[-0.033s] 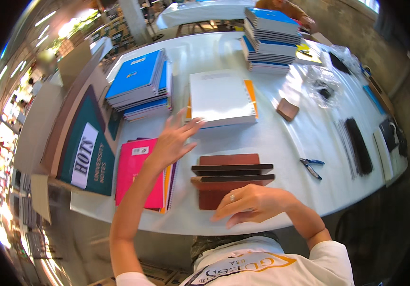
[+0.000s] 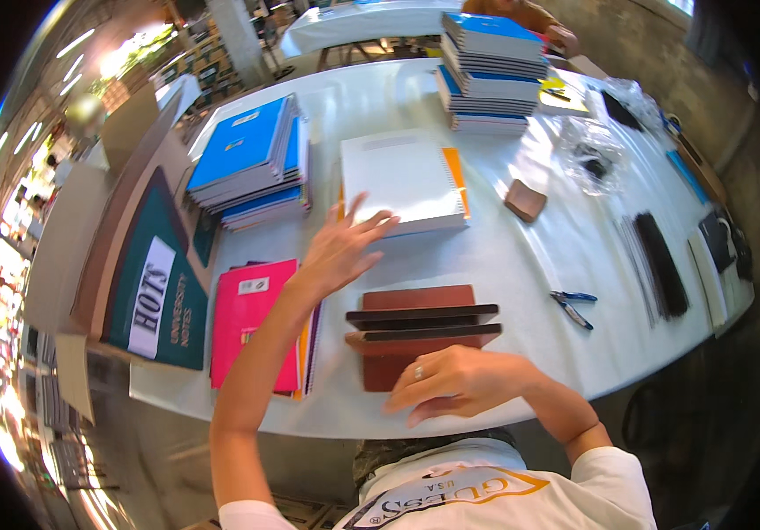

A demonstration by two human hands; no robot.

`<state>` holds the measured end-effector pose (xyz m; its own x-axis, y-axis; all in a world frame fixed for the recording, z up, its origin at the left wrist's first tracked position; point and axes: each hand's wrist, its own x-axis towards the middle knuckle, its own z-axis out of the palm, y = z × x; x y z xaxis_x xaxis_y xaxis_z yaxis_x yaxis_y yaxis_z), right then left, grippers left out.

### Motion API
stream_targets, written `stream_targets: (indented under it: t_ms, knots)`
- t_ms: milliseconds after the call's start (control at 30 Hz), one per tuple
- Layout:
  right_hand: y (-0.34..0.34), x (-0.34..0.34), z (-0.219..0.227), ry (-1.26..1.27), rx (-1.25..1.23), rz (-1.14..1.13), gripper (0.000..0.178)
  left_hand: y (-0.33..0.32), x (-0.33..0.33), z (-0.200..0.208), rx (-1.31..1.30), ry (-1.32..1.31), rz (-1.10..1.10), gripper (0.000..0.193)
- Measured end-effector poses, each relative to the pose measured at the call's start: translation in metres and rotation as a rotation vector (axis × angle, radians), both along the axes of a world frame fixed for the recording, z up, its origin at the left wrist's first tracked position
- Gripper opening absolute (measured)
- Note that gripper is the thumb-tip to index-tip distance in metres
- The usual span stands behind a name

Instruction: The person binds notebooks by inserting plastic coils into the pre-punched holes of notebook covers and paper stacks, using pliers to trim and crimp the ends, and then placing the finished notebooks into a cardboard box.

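My left hand (image 2: 342, 252) reaches forward with its fingers spread, the fingertips over the near left corner of a stack of white-paged spiral notebooks (image 2: 398, 177). From the picture I cannot tell whether they touch the paper. An orange cover pokes out at the sides of that stack. Closer to me lies a reddish-brown wooden stand (image 2: 420, 298) with two dark upright slats across it. My right hand (image 2: 459, 384), wearing a ring, hovers at the stand's near right corner. Its fingers are loosely bent, the thumb apart from them, with nothing visible in between.
Blue-covered notebooks (image 2: 243, 141) are piled at left, more (image 2: 490, 71) at the far right. Pink notebooks (image 2: 252, 322) lie beside a cardboard box (image 2: 146, 274). Pliers (image 2: 572, 309), a brown block (image 2: 525, 201), plastic wrap (image 2: 592, 155) and dark binding wires (image 2: 660, 265) are at right. A person (image 2: 521, 13) sits beyond.
My left hand has moved right, bringing its fingertips over the white notebook stack's corner. My right hand has barely moved. The whole view has shifted slightly.
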<state>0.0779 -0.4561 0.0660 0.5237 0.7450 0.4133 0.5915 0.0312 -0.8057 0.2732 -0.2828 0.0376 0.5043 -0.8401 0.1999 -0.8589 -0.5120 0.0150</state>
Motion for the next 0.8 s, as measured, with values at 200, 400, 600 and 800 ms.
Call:
stream_targets:
  t_ms: [200,400,600,800]
  knots:
    - [-0.042,-0.026,-0.023,-0.088,-0.210,-0.235,0.026,-0.126,0.051,0.006,0.251,0.190,-0.072,0.070]
    - [-0.099,-0.029,-0.037,0.125,-0.079,-0.269,0.028,-0.127,0.073,0.014,0.248,0.287,-0.180,0.076]
    - [-0.142,-0.008,-0.019,0.207,0.077,-0.343,0.024,-0.128,0.078,0.020,0.226,0.386,-0.217,0.074]
    - [-0.159,0.026,-0.033,0.453,0.359,-0.531,0.027,-0.118,0.090,0.015,0.101,0.452,-0.297,0.076]
